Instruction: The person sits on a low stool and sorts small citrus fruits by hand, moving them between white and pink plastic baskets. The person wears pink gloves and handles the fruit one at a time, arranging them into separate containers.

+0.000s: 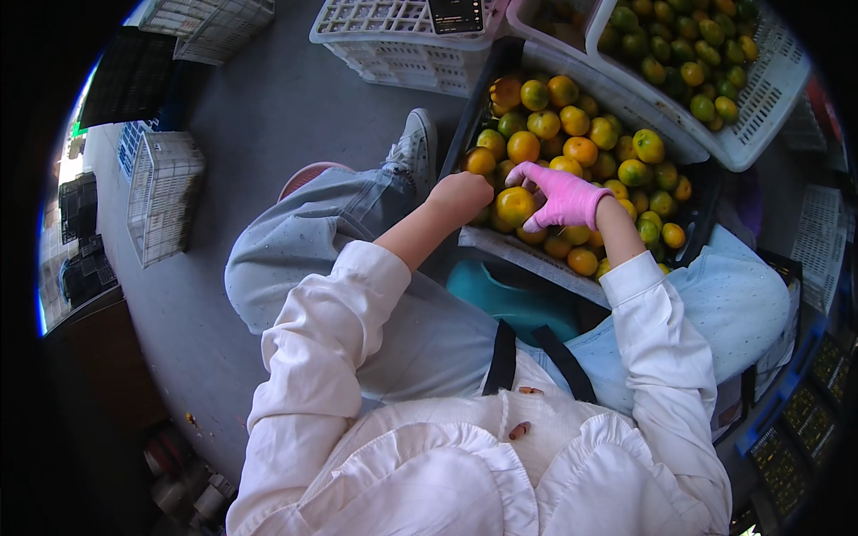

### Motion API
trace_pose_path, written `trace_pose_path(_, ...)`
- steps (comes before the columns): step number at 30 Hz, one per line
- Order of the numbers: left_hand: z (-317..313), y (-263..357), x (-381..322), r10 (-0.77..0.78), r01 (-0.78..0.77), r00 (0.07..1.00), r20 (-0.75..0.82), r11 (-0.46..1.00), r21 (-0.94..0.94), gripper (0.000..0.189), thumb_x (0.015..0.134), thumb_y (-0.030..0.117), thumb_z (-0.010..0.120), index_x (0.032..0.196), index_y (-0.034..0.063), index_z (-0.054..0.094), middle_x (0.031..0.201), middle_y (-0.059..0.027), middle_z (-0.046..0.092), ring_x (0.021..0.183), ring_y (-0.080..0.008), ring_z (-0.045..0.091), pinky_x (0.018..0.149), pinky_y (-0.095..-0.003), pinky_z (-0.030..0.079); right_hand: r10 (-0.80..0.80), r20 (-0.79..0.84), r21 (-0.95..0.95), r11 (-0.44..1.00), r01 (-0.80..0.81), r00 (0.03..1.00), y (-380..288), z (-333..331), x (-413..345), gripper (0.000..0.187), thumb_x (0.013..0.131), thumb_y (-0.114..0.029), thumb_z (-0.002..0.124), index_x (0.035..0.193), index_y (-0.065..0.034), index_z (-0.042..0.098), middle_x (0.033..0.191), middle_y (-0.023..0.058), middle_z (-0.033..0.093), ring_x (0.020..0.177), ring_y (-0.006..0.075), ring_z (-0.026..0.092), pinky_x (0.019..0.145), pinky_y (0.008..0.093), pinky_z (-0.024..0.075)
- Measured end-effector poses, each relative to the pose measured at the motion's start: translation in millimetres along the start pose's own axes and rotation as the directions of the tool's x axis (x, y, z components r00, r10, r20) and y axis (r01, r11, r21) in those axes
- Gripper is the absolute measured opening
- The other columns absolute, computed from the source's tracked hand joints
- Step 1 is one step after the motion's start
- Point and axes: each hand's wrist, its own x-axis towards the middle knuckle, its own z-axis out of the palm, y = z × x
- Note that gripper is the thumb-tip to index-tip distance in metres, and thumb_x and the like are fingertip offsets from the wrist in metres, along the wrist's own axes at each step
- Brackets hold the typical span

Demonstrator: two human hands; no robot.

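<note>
A black crate [461, 137] in front of me holds many green, yellow and orange mandarins [580, 151]. My right hand [562, 199], in a pink knit glove, has its fingers and thumb around a yellow-orange mandarin [515, 206] over the near left part of the pile. Just left of that fruit is my left hand [468, 195], bare, its fingers curled and turned away from view. Whether the left hand holds anything is hidden. Paper or card lining [536, 264] shows along the crate's near side.
A white plastic basket [757, 127] of greener mandarins rests beyond the crate at the upper right. An upturned white crate [409, 63] bears a phone [456, 15]. Another white crate [164, 194] stands left on the grey floor. Under the black crate's near edge is a teal plastic object [503, 301].
</note>
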Motion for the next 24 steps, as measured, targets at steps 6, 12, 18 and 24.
trace_pose_path(6,3,3,4,-0.081,0.08,0.995,-0.05,0.997,-0.009,0.012,0.079,0.006,0.063,0.083,0.0081,0.074,0.087,-0.0103,0.072,0.087,-0.0273,0.071,0.074,-0.0369,0.058,0.05,0.008,0.013,0.999,-0.05,0.999,-9,-4,-3,0.072,0.067,-0.013,0.083,0.129,-0.013,0.047,0.11,0.0115,0.057,0.101,0.0269,0.059,0.089,0.0357,0.0511)
trace_pose_path(12,-6,-1,-7,-0.122,0.111,0.984,-0.127,0.989,-0.094,0.01,0.077,0.006,0.064,0.081,0.0075,0.073,0.083,-0.0127,0.07,0.083,-0.031,0.07,0.073,-0.0391,0.056,0.044,-0.095,-0.202,0.977,-0.063,0.994,-21,14,1,0.059,0.071,-0.01,0.078,0.124,-0.0114,0.051,0.108,0.0112,0.06,0.098,0.0263,0.062,0.086,0.0349,0.052)
trace_pose_path(18,-48,-33,-58,-0.284,0.23,0.928,-0.242,0.946,-0.227,0.022,0.074,0.004,0.065,0.094,0.008,0.074,0.087,-0.0163,0.069,0.085,-0.0364,0.066,0.076,-0.0421,0.054,0.125,-0.199,0.072,0.991,-0.113,0.972,-19,52,25,0.039,0.081,-0.018,0.071,0.116,-0.0055,0.057,0.109,0.0153,0.065,0.102,0.0305,0.062,0.087,0.0371,0.0515)
trace_pose_path(24,-53,-35,-65,-0.313,0.266,0.932,-0.181,0.933,-0.244,0.024,0.072,0.004,0.068,0.095,0.0086,0.075,0.09,-0.017,0.069,0.084,-0.0367,0.067,0.076,-0.0417,0.055,0.136,-0.255,-0.242,0.95,-0.199,0.957,-14,55,22,0.052,0.082,-0.039,0.07,0.123,-0.0096,0.057,0.116,0.0167,0.065,0.111,0.0338,0.06,0.099,0.0385,0.046)
